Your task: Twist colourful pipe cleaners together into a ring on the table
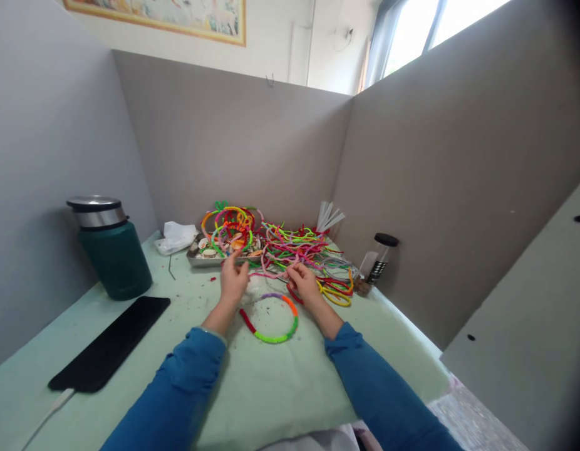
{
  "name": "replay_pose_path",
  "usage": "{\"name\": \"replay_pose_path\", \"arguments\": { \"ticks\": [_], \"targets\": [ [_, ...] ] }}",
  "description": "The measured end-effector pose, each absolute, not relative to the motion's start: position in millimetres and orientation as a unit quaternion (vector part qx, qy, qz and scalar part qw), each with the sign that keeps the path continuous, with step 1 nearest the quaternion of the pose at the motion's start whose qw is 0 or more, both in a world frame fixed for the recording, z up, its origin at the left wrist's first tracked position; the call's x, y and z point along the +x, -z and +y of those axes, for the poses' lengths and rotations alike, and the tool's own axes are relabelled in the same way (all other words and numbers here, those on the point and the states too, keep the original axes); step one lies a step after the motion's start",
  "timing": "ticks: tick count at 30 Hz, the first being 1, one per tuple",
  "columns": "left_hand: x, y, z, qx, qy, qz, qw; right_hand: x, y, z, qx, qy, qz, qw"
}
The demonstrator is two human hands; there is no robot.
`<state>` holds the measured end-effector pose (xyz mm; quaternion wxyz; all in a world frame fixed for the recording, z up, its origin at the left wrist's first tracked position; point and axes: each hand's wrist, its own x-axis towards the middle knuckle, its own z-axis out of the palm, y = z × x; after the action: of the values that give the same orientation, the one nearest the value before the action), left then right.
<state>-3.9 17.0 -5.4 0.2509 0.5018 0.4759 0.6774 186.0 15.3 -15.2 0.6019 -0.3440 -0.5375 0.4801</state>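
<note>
Blue sleeves (177, 376) reach over the bench (275, 394), a multicoloured ring (274, 339) lying between them. Right-hand fingers (306, 288) pinch a pink strand (266, 274); left-hand fingers (233, 280) stand somewhat apart, near its end. On the far side, tangled strands (299, 244) lie right of a tray (203, 262).

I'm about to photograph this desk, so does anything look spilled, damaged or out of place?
Mostly small mess: a tiny red scrap and dark specks lie loose on the pale green cloth, outside the grey metal tray, like stray debris. The teal flask with a silver lid stands upright; nothing looks clearly damaged.
</note>
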Motion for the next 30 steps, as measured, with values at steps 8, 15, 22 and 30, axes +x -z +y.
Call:
{"name": "replay_pose_path", "arguments": {
  "ticks": [8, 15, 22, 30],
  "targets": [
    [22.9, 6.9, 0.5, 0.773, -0.47, 0.395, 0.161, 180.4, 12.7, 4.1, -0.304, -0.484, -0.593, 0.567],
    [14.3, 9.9, 3.6, 0.813, -0.4, 0.419, 0.052, 184.3, 10.6, 7.6, -0.297, -0.507, -0.541, 0.601],
    [11.9, 8.9, 1.4, 0.822, -0.342, 0.456, -0.006, 185.3, 12.6, 10.9, -0.317, -0.486, -0.529, 0.619],
    [9.7, 8.0, 0.5, 0.8, -0.287, 0.526, -0.022, 187.2, 15.2, 14.3, -0.371, -0.442, -0.549, 0.605]
  ]
}}
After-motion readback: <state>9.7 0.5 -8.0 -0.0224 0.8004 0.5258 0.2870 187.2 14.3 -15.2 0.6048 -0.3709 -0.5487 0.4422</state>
